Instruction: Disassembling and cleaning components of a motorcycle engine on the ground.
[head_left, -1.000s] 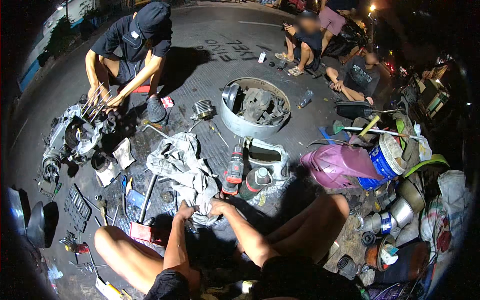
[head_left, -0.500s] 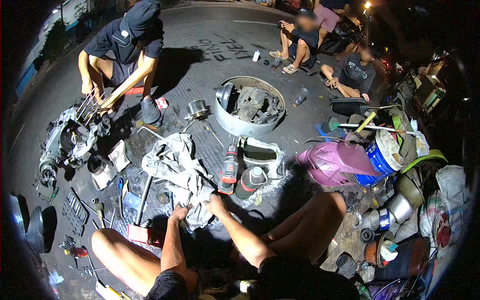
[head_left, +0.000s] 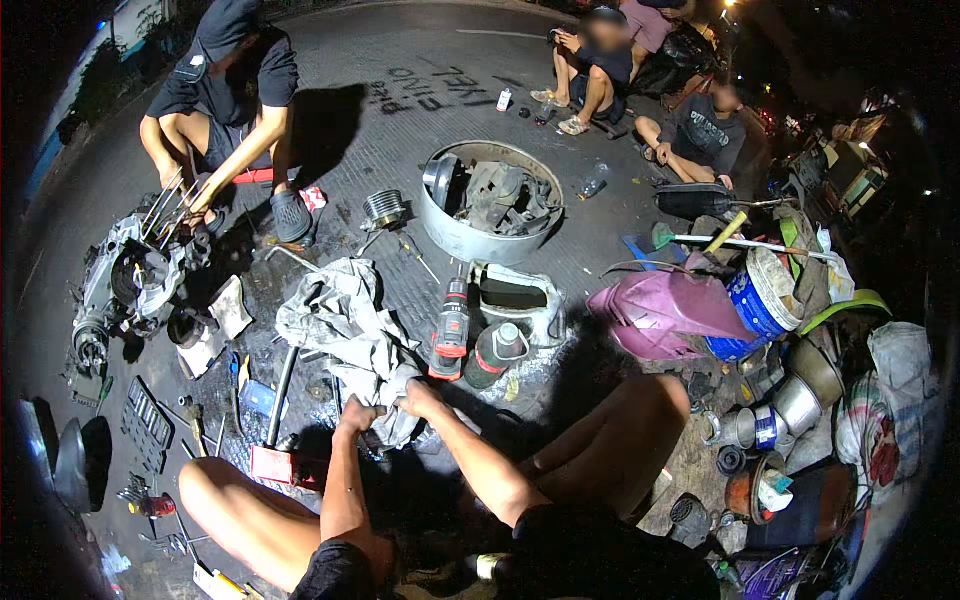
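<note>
1. The grey cloth (head_left: 345, 325) lies in the near middle, bunched and creased; its far end spreads on the ground, and its near end comes up to the two hands.
2. The left hand (head_left: 360, 412) is curled in and seems to grip the near end of the cloth; the fingertips are hidden, so I cannot tell how tight the hold is.
3. The right hand (head_left: 421, 399) is just beside it, with fingers closed on the right part of the near end; a bit of cloth shows between the hands.
4. To hold the cloth well, a good fistful in each hand should help; a thin pinch could slip; even pulls from both sides should stop it from twisting.
5. The far end is loose, so a big tug might drag it over the ground; short, small moves look safer.
6. On the right, the drill (head_left: 452, 330) stands close to the cloth, and the dark bottle (head_left: 496, 358) is just beside the drill; wide swings of the right arm could knock them.
7. On the left, a long bar (head_left: 282, 400) leans up from a red block (head_left: 272, 464); it is near the cloth's edge, so a loose fold could catch on it.
8. The round tub (head_left: 480, 240) sits farther off, full of dark parts; it is well apart from both hands.
</note>
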